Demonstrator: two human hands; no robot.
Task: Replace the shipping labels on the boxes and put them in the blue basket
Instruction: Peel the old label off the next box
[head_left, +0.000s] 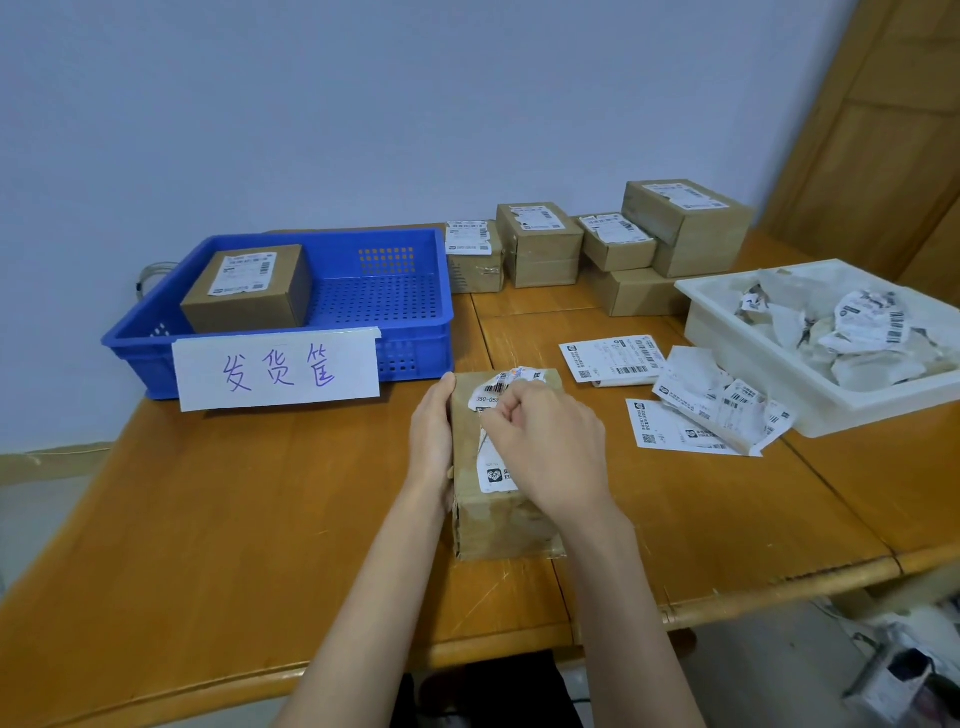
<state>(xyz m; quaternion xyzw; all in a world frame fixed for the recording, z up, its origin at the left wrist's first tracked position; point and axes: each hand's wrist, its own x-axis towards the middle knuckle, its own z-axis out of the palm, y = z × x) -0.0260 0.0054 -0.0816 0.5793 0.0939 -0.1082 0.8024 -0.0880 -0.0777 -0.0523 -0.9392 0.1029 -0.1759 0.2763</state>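
A worn cardboard box (496, 525) lies on the wooden table (208, 519) in front of me. Its white shipping label (491, 395) is torn and partly peeled. My left hand (431, 436) presses flat against the box's left side. Over the top of the box, my right hand (550, 447) pinches a piece of the label between thumb and fingers. The blue basket (415, 312) stands at the back left with a handwritten paper sign on its front. One labelled box (249, 291) sits inside it.
Several labelled cardboard boxes (540, 244) are stacked along the back of the table. Fresh label sheets (613, 358) and peeled scraps (722, 410) lie to the right. A white tray (727, 322) of crumpled old labels stands at the far right. A wooden door is behind it.
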